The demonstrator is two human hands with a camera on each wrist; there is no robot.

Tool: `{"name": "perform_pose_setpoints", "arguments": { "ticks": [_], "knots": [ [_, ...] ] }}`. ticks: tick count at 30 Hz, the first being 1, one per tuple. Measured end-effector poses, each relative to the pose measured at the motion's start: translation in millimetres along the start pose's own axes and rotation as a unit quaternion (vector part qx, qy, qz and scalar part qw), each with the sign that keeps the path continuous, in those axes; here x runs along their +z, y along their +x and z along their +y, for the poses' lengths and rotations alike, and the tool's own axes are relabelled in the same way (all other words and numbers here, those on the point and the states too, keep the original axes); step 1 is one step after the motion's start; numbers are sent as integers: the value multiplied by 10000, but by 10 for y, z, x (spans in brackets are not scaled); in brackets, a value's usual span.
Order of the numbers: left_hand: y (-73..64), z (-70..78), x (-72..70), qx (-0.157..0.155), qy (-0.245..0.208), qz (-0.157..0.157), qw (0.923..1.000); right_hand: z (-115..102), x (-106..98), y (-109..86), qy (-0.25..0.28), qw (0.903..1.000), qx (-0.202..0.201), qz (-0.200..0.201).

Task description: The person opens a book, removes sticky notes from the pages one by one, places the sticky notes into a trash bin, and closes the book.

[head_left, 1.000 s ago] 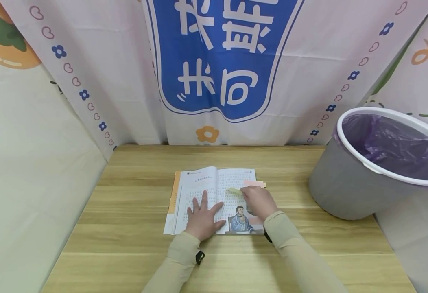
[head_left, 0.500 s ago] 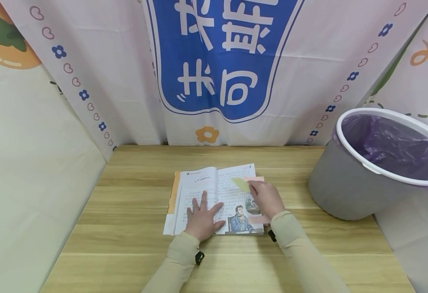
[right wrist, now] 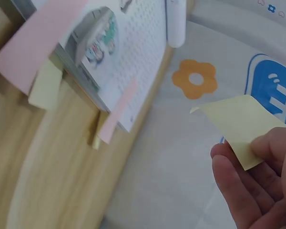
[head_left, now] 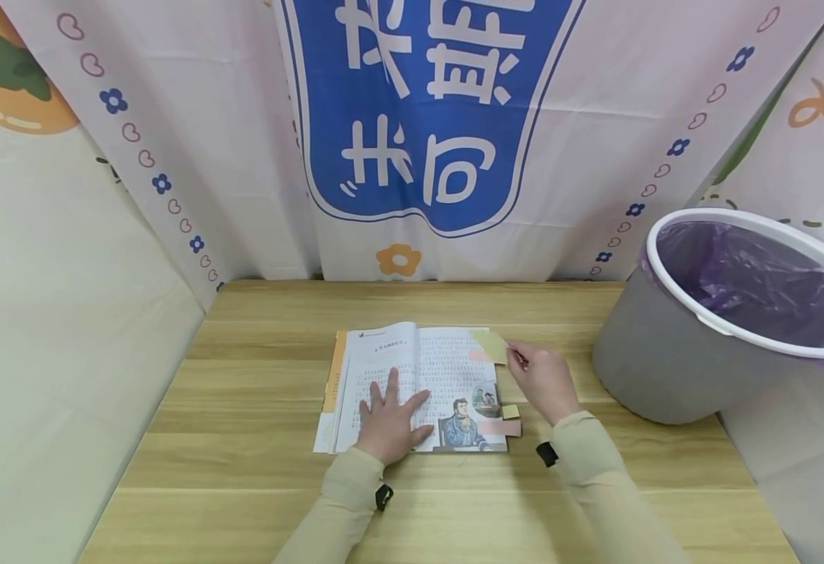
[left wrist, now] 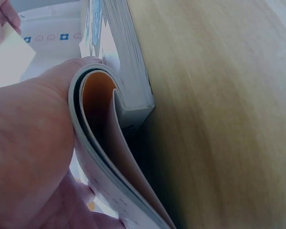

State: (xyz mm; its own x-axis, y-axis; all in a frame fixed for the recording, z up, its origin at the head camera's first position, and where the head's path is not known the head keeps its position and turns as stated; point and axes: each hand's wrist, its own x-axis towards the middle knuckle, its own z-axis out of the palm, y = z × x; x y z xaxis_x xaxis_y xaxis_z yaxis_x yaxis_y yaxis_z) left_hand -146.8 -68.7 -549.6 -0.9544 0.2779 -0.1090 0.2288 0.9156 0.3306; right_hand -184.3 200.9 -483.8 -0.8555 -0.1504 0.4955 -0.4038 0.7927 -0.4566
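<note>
An open book lies on the wooden table, its right page showing text and a drawing of a seated figure. My left hand rests with spread fingers across the lower left page and the fold. Between thumb and fingers my right hand pinches a yellow sticky note by one edge, near the page's upper right corner. The note is lifted off the page, and one corner of it curls. A pink sticky note and a smaller yellow one stick out from the book's right edge.
To the right stands a grey trash bin with a white rim and a purple liner bag. A printed cloth hangs behind the table's back edge. Another pink strip juts out near the page's top corner.
My right hand has moved right and pulled the yellow sticky note off the text; the right page, lifted half a second ago, lies flat again. My left hand has stayed in place.
</note>
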Motion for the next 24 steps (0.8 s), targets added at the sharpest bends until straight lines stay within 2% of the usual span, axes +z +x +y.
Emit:
{"name": "perform_pose_setpoints", "arguments": {
  "ticks": [7,13,20,24],
  "knots": [
    [-2,2,-10,34,-54,10,10000,10,-347,19,-132,9974,-417,564],
    [14,-11,8,32,-83,31,10000,-4,-712,61,-342,9874,-906,1255],
    [13,-26,23,-14,-85,-4,10000,-51,-1217,128,-411,9730,-1042,2018],
    [4,-28,25,-5,-120,9,9999,-26,-1542,160,-503,9668,-1063,2268]
  ]
}}
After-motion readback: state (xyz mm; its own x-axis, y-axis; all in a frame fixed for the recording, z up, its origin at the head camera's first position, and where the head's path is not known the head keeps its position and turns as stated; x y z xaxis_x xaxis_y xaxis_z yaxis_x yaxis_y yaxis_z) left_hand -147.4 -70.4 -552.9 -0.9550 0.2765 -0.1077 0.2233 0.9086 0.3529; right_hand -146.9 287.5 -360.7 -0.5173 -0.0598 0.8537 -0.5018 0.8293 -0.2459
